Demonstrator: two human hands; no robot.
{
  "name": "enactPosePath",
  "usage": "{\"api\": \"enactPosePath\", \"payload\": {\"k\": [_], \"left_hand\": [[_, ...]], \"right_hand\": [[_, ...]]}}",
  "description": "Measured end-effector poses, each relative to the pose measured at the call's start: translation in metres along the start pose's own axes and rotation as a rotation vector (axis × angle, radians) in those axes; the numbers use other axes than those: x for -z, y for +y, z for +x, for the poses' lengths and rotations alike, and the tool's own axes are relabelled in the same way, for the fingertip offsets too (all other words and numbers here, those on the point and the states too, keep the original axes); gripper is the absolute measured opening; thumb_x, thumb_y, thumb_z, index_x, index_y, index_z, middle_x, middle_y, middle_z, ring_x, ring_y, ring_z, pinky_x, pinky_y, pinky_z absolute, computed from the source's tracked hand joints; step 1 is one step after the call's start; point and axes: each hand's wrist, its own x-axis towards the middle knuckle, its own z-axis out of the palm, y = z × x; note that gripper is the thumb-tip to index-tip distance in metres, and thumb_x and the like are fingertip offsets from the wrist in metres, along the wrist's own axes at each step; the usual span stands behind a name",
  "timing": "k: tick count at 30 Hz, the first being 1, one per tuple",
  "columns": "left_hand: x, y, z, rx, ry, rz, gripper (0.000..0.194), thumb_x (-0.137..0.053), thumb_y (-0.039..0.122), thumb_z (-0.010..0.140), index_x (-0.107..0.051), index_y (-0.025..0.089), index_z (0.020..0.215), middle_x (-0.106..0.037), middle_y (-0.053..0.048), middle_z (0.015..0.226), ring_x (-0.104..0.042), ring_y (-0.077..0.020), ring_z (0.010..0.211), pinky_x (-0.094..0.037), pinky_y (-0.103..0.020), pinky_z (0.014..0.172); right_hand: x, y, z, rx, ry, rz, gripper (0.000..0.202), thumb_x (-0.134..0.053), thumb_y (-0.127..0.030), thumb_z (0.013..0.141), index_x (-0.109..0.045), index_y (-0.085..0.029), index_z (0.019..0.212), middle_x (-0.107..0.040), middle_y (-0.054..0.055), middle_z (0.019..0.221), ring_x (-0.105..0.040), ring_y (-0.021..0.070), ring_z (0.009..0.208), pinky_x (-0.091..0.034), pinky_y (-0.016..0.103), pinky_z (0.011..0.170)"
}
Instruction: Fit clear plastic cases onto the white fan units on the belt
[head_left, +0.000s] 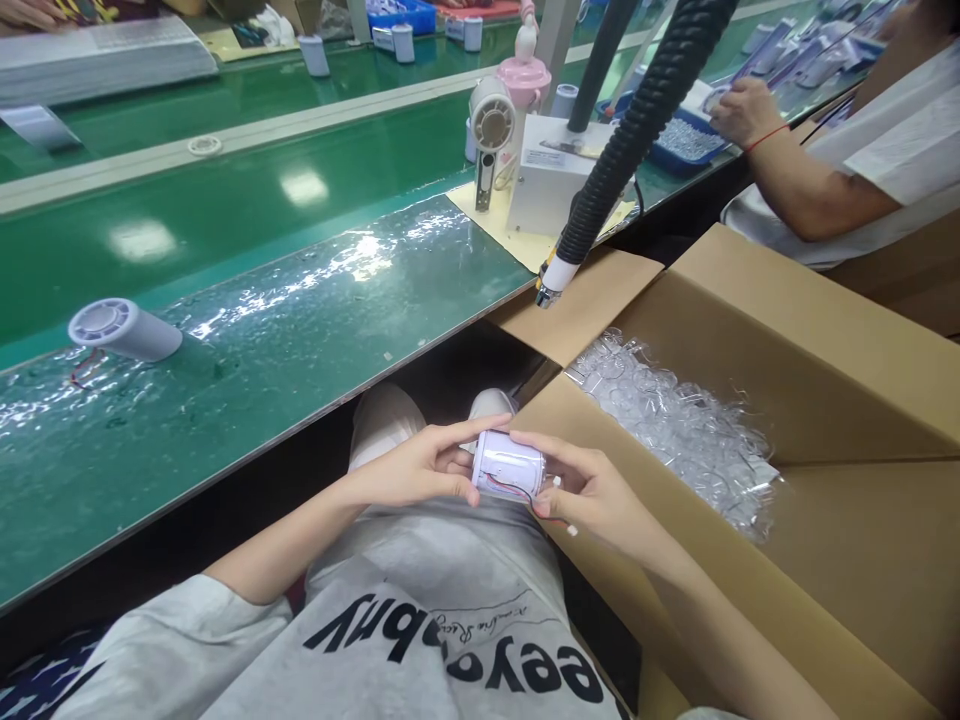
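Above my lap I hold a short pale lilac cylindrical housing [511, 462], lying on its side, with a red and black wire ending in small white plugs. My left hand [431, 465] is closed around its left end, thumb below and fingers above. At the right end, my right hand [581, 485] grips it between thumb and fingers, close to the wire. A similar lilac housing [135, 330], with a vented round end and a red wire, rests on the green bench [300, 320] at the left.
To the right, an open cardboard box [840, 360] holds many clear plastic parts [675, 420]. A black corrugated hose [637, 130] with a metal tip hangs over its edge. A handheld fan [491, 130] and a metal box [555, 180] stand on the bench. A co-worker's arm [810, 180] is at right.
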Motion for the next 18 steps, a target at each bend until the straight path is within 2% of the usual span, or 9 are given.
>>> {"api": "enactPosePath", "payload": {"k": [3, 8, 12, 14, 18], "left_hand": [[-0.001, -0.001, 0.0, 0.007, -0.009, -0.027, 0.079, -0.077, 0.018, 0.077, -0.043, 0.037, 0.144, -0.062, -0.006, 0.129, -0.064, -0.0175, 0.108, -0.049, -0.029, 0.093], [-0.002, 0.001, 0.0, 0.004, -0.011, -0.027, 0.076, -0.076, 0.021, 0.078, -0.042, 0.034, 0.145, -0.061, -0.008, 0.129, -0.063, -0.0205, 0.111, -0.049, -0.033, 0.094], [-0.008, 0.006, -0.001, -0.006, -0.001, 0.077, 0.074, -0.074, 0.028, 0.08, -0.039, 0.031, 0.146, -0.06, -0.009, 0.127, -0.063, -0.0221, 0.109, -0.05, -0.036, 0.092], [-0.015, 0.01, -0.001, -0.038, 0.082, 0.244, 0.07, -0.074, 0.032, 0.08, -0.043, 0.027, 0.142, -0.06, -0.009, 0.125, -0.062, -0.0205, 0.103, -0.051, -0.033, 0.087], [-0.032, 0.014, 0.001, -0.103, 0.28, 0.546, 0.049, -0.071, 0.035, 0.081, -0.055, 0.02, 0.125, -0.06, -0.006, 0.111, -0.059, -0.0153, 0.089, -0.049, -0.025, 0.074]], "right_hand": [[-0.001, -0.002, 0.0, 0.014, 0.007, -0.023, 0.051, -0.084, -0.021, 0.072, -0.07, -0.035, 0.119, -0.073, -0.001, 0.107, -0.067, 0.0167, 0.085, -0.056, 0.025, 0.076], [0.002, -0.001, -0.001, 0.037, -0.017, 0.0, 0.051, -0.083, -0.026, 0.075, -0.068, -0.036, 0.122, -0.074, 0.0, 0.102, -0.065, 0.0122, 0.069, -0.054, 0.02, 0.062], [0.002, 0.0, -0.001, 0.09, -0.017, -0.02, 0.05, -0.085, -0.027, 0.074, -0.069, -0.036, 0.121, -0.073, 0.0, 0.104, -0.067, 0.0136, 0.072, -0.057, 0.023, 0.065], [0.001, 0.001, -0.001, 0.101, -0.016, -0.046, 0.05, -0.084, -0.026, 0.075, -0.068, -0.036, 0.122, -0.071, 0.001, 0.112, -0.069, 0.0153, 0.078, -0.059, 0.025, 0.07], [-0.001, 0.002, -0.003, 0.142, -0.01, -0.118, 0.052, -0.082, -0.022, 0.077, -0.066, -0.038, 0.124, -0.07, 0.0, 0.118, -0.069, 0.0186, 0.096, -0.06, 0.029, 0.084]]}}
